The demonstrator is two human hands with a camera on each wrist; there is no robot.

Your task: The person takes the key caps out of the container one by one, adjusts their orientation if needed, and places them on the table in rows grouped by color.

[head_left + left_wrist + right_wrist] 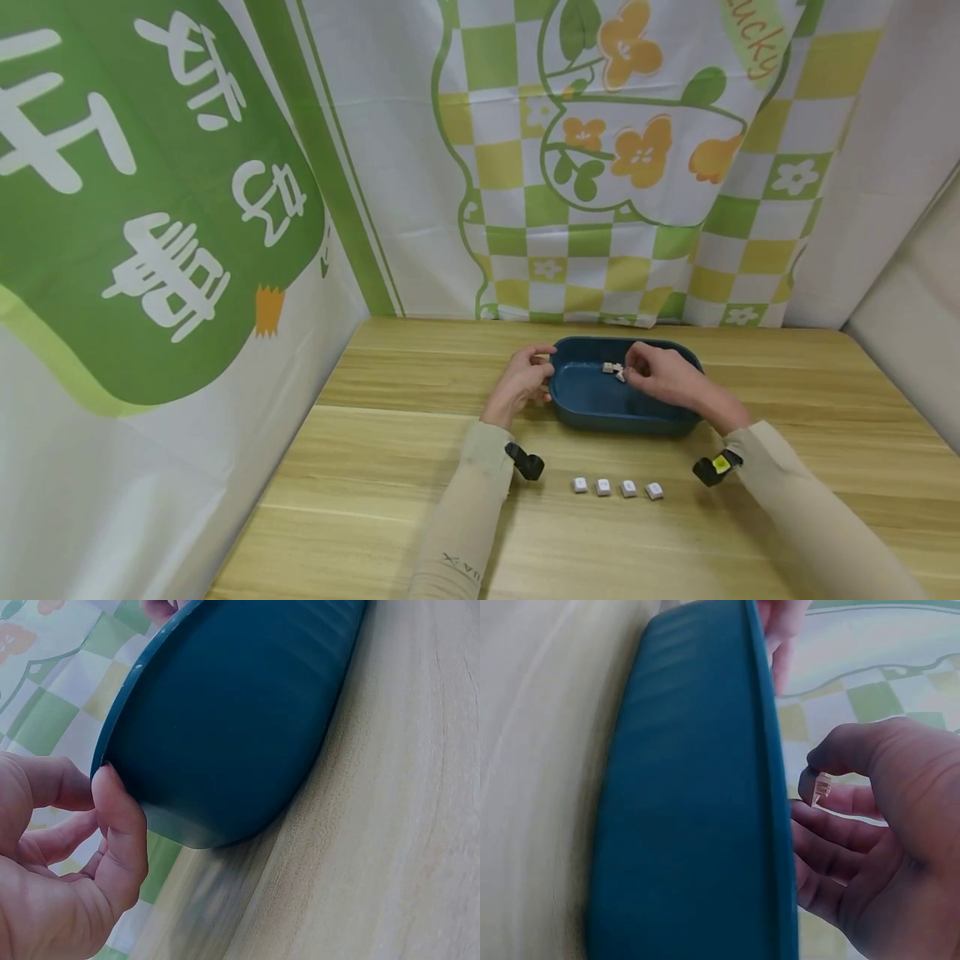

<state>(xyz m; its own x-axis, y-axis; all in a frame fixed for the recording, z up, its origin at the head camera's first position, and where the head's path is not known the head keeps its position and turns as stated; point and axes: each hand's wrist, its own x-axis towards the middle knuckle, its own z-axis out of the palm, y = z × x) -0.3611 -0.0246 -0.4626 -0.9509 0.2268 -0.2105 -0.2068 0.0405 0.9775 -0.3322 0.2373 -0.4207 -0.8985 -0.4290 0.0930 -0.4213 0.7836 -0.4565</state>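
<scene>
Showing a dark blue tub (585, 396) near the far edge of the table (360, 483), slightly right of that edge's middle, its long side running along the edge. Holding the tub by its left end with the left hand (523, 382), pinching the rim narrowly between thumb and fingers. Reaching over the tub's right half with the right hand (663, 377), pinching a held keycap (823, 785) narrowly between thumb and forefinger; in the right wrist view, appearing as a small pale piece beyond the rim. Including a few loose keycaps (608, 367) on the tub's floor, clustering just beside the right fingertips, their exact number being unclear. Presenting a row of four keycaps (603, 487) on the table, standing apart at near-even gaps, running roughly along the tub's near side between the two forearms; bearing marks too small for reading. Wearing beige sleeves (468, 500) and black wrist cameras (527, 462). Backing the table's far edge with a green, yellow and white checked curtain (570, 242).
</scene>
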